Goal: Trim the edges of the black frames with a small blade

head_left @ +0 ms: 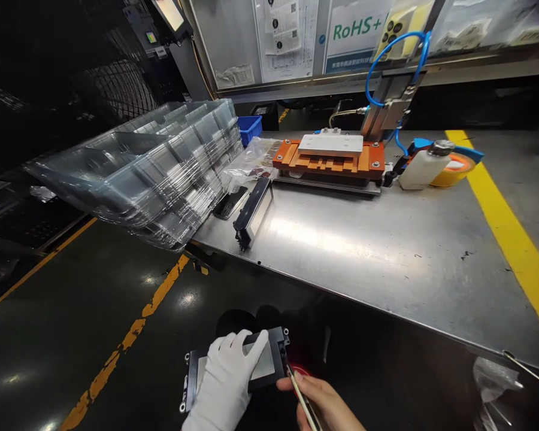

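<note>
In a white glove, my left hand [227, 371] is closed over a black rectangular plastic part [276, 347] with a pale flat panel and small round lugs at its corners. This part is held below the table's front edge. Bare, my right hand [323, 400] grips a slim knife-like tool [303, 396] with a pale handle. The tool's dark tip touches or nearly touches the right end of the part; exact contact is too small to tell. A similar black part [254, 211] stands on its long side on the metal table.
The metal table [341, 230] bears an orange fixture [330, 158], a white bottle [424, 164], orange tape [453, 170] and a phone-like slab [230, 202]. Film-wrapped grey trays [175, 173] overhang its left end. A blue bin [250, 129] sits behind. A thin rod [527, 368] projects at right.
</note>
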A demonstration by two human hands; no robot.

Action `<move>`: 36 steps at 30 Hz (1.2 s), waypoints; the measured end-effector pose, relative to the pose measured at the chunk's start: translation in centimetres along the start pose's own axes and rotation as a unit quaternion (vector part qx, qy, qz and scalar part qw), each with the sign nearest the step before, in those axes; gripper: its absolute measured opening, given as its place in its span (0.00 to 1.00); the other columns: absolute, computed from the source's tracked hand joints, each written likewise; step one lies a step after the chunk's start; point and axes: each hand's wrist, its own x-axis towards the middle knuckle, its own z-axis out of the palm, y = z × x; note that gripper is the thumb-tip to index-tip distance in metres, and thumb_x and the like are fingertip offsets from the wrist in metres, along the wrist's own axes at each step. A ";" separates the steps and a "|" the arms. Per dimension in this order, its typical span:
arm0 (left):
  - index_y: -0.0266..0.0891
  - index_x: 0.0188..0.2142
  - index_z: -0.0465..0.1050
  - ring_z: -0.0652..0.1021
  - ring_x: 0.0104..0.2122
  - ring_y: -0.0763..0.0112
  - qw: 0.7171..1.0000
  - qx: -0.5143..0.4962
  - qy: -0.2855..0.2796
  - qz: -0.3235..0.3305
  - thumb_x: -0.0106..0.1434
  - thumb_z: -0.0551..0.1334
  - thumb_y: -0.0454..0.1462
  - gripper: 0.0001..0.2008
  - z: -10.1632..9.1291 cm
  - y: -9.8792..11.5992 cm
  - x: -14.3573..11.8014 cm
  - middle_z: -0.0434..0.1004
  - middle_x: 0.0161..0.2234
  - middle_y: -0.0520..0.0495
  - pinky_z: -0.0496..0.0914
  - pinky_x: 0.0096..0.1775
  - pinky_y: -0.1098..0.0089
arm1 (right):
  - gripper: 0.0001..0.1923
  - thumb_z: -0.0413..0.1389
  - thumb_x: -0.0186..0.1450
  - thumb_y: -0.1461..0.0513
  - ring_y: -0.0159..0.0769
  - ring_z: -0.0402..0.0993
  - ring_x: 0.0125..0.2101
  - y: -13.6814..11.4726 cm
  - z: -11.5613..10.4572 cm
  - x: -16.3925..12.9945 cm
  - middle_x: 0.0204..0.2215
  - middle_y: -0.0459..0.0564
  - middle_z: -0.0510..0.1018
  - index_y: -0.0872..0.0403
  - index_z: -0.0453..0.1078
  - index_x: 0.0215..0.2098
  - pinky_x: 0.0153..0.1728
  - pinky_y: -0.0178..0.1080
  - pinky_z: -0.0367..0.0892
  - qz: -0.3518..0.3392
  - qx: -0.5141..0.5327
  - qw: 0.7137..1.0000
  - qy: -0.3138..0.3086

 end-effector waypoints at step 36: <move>0.55 0.62 0.53 0.71 0.46 0.47 0.949 -0.135 -0.270 0.089 0.45 0.61 0.31 0.44 -5.7 -2.3 2.4 0.67 0.55 0.39 0.68 0.44 0.49 | 0.25 0.60 0.67 0.69 0.42 0.67 0.34 -5.8 -5.6 -1.0 0.37 0.53 0.70 0.50 0.64 0.60 0.36 0.46 0.69 -0.490 -0.680 0.541 0.070</move>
